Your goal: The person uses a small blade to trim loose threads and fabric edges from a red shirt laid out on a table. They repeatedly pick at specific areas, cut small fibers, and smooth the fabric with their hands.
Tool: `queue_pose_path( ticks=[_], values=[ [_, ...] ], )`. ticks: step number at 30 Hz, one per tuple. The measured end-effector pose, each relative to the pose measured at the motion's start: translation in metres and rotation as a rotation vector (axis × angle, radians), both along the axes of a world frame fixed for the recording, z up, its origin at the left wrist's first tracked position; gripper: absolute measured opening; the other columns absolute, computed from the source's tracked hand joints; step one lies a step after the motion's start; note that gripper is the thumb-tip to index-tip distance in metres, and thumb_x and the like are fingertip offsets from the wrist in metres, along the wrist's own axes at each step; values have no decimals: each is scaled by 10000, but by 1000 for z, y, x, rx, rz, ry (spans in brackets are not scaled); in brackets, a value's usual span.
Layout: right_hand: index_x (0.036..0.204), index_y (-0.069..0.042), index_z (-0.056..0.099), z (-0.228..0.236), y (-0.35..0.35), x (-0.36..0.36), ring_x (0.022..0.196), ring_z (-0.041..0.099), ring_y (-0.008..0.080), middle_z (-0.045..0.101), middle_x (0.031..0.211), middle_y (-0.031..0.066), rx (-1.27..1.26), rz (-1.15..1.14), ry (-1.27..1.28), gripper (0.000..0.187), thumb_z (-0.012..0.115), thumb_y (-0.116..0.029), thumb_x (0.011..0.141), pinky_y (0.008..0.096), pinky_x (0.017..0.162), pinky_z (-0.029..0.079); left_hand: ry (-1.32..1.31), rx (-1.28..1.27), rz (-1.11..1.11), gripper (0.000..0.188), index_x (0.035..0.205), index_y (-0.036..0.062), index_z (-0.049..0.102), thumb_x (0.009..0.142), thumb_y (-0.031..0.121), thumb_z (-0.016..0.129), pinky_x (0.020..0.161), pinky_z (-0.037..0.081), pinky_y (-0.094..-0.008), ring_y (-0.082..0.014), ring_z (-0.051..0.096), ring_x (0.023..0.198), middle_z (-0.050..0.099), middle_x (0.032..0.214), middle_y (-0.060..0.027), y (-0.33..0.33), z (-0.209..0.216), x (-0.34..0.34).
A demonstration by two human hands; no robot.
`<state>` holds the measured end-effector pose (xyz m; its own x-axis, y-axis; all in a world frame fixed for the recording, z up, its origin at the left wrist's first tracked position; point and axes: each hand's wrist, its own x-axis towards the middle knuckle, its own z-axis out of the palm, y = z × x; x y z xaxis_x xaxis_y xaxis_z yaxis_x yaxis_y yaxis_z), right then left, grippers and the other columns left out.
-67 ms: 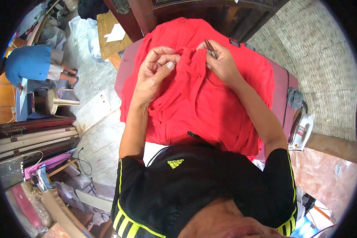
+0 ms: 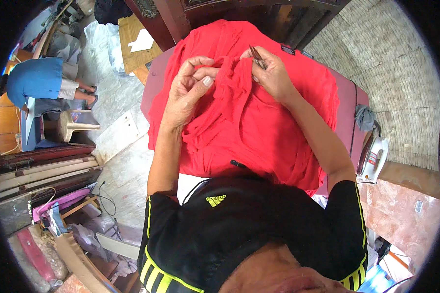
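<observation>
A large red cloth (image 2: 278, 132) lies spread and rumpled in front of me, over a pinkish padded surface. My left hand (image 2: 190, 88) has its fingers curled at a gathered fold of the cloth, thumb laid toward it. Close by on the right, my right hand (image 2: 271, 73) pinches the top of the same fold. A pair of small dark pointed thread snips (image 2: 257, 57) is tucked in that hand too, blades sticking up past the fingers. The lifted fold hangs between both hands; the fingertips' exact hold on it is partly hidden.
The pinkish padded surface (image 2: 346, 105) shows around the cloth. At the right stands a white iron (image 2: 375, 160), near a grey crumpled rag (image 2: 364, 117). Dark wooden furniture (image 2: 239, 19) borders the far side. On the left a person in blue (image 2: 36, 80) leans over a table.
My right hand has shifted very slightly up and left with the snips and the fold. The left hand keeps nearly the same place.
</observation>
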<state>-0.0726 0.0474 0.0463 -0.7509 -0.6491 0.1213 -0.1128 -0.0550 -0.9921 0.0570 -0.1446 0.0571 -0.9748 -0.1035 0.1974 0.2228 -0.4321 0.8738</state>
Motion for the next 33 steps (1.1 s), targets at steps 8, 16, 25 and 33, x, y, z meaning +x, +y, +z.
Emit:
queue_pose_path(
  ticks=[8, 16, 25, 33],
  values=[
    [1061, -14, 636, 0, 5, -2, 780, 525, 27, 616, 898, -40, -22, 10, 34, 159, 530, 3, 945, 222, 684, 450, 22, -91, -11, 399, 1289, 44, 504, 926, -9, 662, 821, 479, -235, -89, 604, 919, 664, 1037, -52, 0, -2, 1],
    [1065, -5, 632, -9, 10, -13, 787, 516, 32, 601, 893, -39, 63, -1, -23, 139, 560, -21, 947, 225, 700, 445, -51, -143, 164, 170, 1120, 51, 618, 956, 5, 625, 887, 404, -222, -71, 530, 983, 617, 1068, 5, -6, -11, 3],
    [1025, -6, 638, -10, 8, -12, 716, 500, 52, 580, 801, -34, 110, -56, 113, 133, 605, -66, 910, 247, 644, 434, -36, -628, 485, 95, 1016, 27, 649, 928, -2, 628, 869, 452, -283, -147, 561, 947, 597, 1056, -62, 2, -9, 5],
    [964, -28, 661, -5, 12, -7, 687, 415, 11, 515, 759, -68, 221, -110, 281, 84, 629, -46, 888, 219, 592, 348, 142, -1432, 764, 440, 1033, 81, 599, 696, 256, 822, 755, 440, -433, -317, 573, 922, 551, 1010, -130, 65, -11, 13]
  ],
)
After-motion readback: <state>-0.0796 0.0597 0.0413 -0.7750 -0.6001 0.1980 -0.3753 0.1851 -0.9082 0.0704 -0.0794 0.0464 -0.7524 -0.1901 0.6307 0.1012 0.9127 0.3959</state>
